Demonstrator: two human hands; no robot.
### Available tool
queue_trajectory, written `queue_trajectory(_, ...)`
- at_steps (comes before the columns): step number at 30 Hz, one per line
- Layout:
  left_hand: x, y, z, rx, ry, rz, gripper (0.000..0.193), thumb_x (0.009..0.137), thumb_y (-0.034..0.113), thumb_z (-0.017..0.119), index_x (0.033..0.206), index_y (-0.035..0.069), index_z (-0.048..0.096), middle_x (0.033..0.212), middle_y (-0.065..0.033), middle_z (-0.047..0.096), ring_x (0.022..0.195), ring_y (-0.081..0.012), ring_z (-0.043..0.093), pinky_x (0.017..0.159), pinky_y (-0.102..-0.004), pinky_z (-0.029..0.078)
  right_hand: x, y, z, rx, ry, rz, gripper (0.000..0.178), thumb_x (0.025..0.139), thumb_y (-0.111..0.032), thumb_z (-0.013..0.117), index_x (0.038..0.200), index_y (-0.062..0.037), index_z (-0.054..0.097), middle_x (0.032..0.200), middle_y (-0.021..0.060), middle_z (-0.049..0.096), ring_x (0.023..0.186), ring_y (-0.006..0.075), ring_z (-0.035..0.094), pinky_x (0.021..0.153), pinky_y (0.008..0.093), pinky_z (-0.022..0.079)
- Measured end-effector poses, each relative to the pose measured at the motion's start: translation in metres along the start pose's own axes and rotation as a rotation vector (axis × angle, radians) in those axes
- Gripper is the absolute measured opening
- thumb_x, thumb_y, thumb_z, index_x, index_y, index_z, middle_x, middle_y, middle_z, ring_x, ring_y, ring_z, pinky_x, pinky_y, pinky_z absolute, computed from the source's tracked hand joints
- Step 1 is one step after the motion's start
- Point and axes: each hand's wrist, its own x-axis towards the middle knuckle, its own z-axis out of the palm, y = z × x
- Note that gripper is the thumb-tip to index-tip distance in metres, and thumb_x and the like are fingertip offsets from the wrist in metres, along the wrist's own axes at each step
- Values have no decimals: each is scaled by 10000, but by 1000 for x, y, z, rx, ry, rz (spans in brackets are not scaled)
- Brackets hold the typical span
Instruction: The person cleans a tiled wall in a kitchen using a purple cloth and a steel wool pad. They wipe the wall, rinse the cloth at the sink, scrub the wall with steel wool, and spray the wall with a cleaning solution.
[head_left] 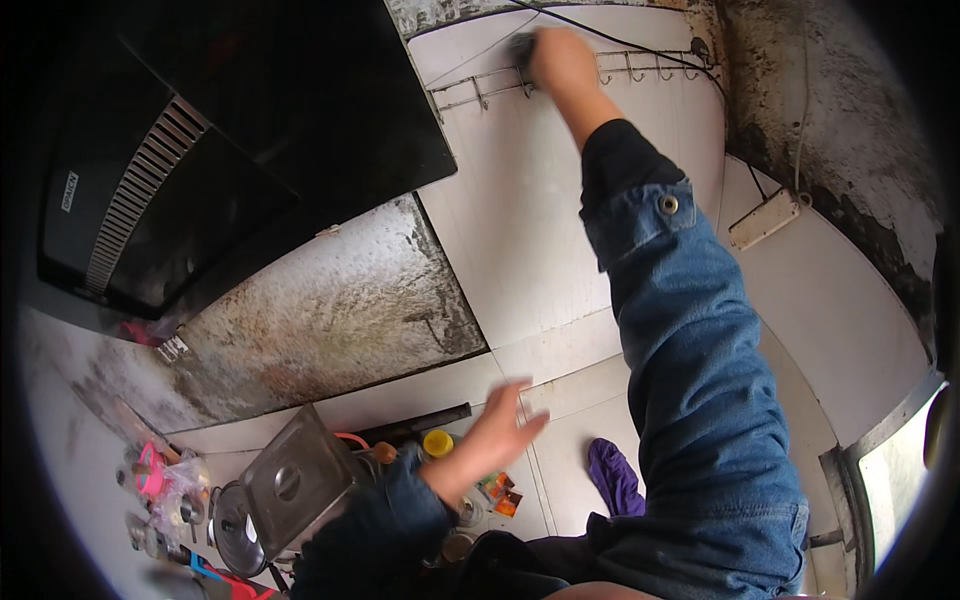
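High on the white wall panel (540,200), my right hand (567,65) reaches up at the end of a stretched arm in a denim sleeve. Its fingers close round a small dark object (521,48), too blurred for me to tell its kind. The object is at a thin metal hook rail (635,74), partly in front of it. Lower down, my left hand (495,435) hangs over the counter with its fingers apart and nothing in them. Closest to it is a jar with a yellow lid (438,443).
A black range hood (330,100) juts out at upper left. A dark cable (610,36) crosses above the rail, and a white power strip (765,219) hangs at right. Below are a square metal lid (290,480), a round lid (238,530), orange packets (508,500) and a purple cloth (615,478).
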Motion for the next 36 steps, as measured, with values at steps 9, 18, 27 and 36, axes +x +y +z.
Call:
queue_trajectory(9,153,55,-95,1091,520,582,716,748,134,751,1356,-45,417,1498,-208,272,1403,-359,280,1163,-440,255,0,21,2,-90,170,-52,175,827,-132,566,927,-99,707,969,174,657,884,329,667,746,429,542)
queue_trajectory(18,219,42,-108,1295,827,496,1023,573,280,862,1409,-42,366,1521,-173,279,1439,-286,242,1187,-405,214,-22,-29,28,212,346,-391,192,795,-57,586,969,-81,663,961,175,635,857,386,644,752,453,536)
queue_trajectory(27,235,26,-111,1416,941,539,967,562,198,827,1391,-52,395,1497,-179,331,1407,-310,310,1145,-377,309,-38,-54,19,90,92,-465,208,780,-44,591,963,-100,672,958,162,625,892,354,639,782,423,531)
queue_trajectory(36,230,21,-120,1367,963,613,608,752,38,611,1334,-67,470,1438,-190,418,1358,-319,387,1118,-385,342,-17,-56,2,71,-176,-319,152,780,-73,604,875,-21,711,915,245,674,867,382,671,770,432,546)
